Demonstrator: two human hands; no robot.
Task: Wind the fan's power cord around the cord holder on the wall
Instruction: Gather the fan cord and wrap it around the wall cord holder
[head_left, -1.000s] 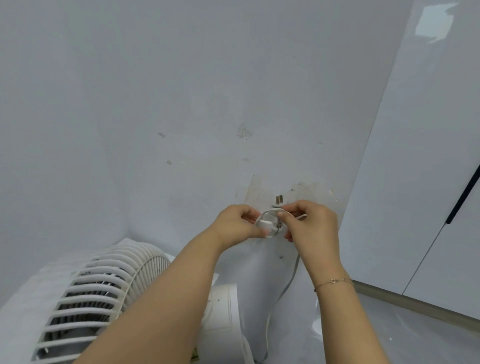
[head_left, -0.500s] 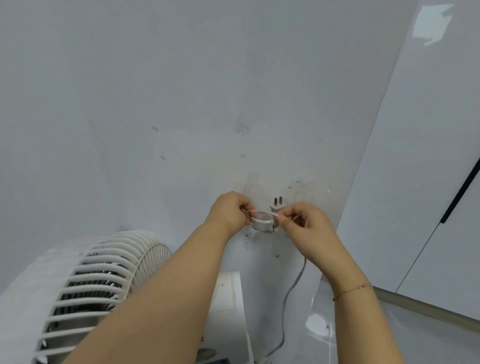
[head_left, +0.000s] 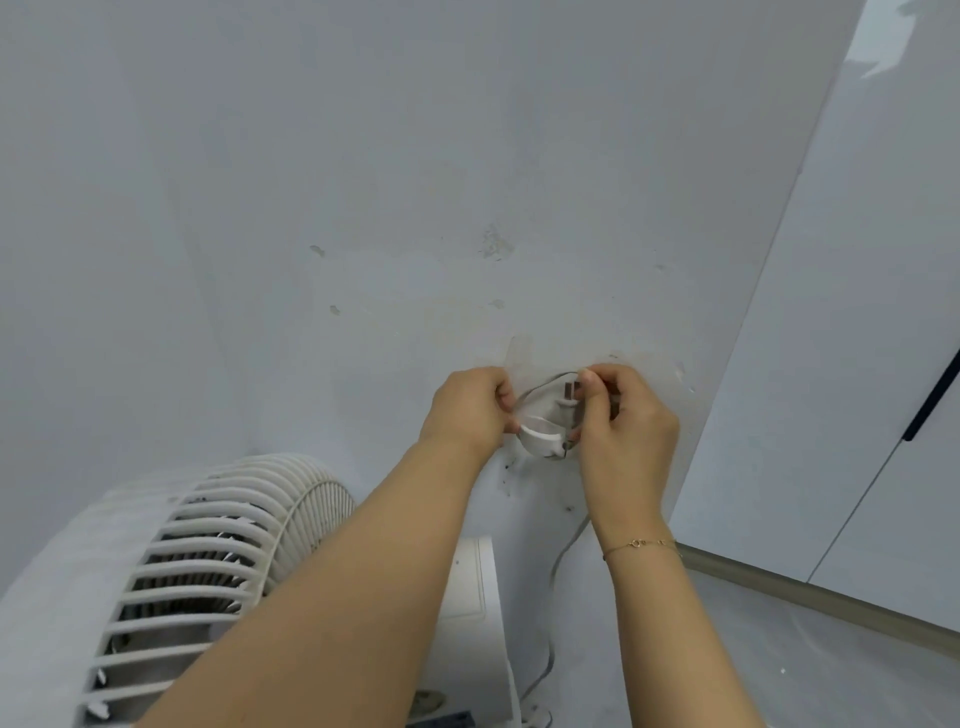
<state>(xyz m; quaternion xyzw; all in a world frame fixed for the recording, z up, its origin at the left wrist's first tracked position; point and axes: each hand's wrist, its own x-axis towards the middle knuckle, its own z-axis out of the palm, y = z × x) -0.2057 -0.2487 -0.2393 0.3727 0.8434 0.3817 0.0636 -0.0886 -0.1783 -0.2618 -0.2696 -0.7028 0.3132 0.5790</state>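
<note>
A round white cord holder (head_left: 540, 441) sticks out from the grey wall between my hands. My left hand (head_left: 470, 410) pinches the white power cord at the holder's left side. My right hand (head_left: 626, 415) pinches the cord (head_left: 540, 385) at the upper right, and it arcs in a loop over the holder. The plug (head_left: 569, 396) with its two metal prongs shows just left of my right fingers. More cord (head_left: 563, 551) hangs down from under my right hand toward the floor. The white fan (head_left: 218, 561) stands at the lower left.
The fan's white base (head_left: 475, 613) stands below the holder against the wall. A glossy white cabinet (head_left: 852, 364) with a dark handle fills the right side, with a grey skirting strip (head_left: 810, 597) along its foot. The wall is stained around the holder.
My right hand has lifted from the holder's right side to its upper right, drawing the cord up into a loop over the holder. My left hand stays at the holder's left.
</note>
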